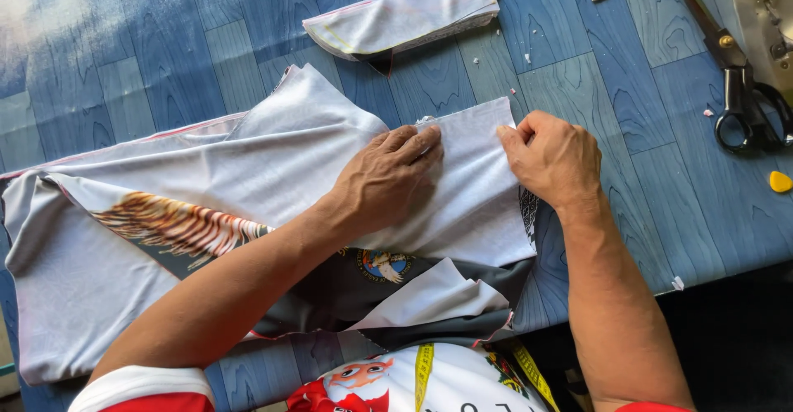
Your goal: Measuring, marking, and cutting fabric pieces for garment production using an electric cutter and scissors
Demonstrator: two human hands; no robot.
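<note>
Your left hand [388, 176] presses flat on the white fabric piece [475, 205], your right hand [552, 157] pinches its edge, folding looks only half done.

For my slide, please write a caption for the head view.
Both hands, left hand and right hand, press white fabric on blue table; scissors nearby.

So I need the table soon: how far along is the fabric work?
Some cutting looks done: a folded cut piece lies apart and the scissors are set down at the right. In hand: the left hand presses the white fabric flat while the right hand pinches its edge. The large printed cloth remains spread out, unsewn.
</note>
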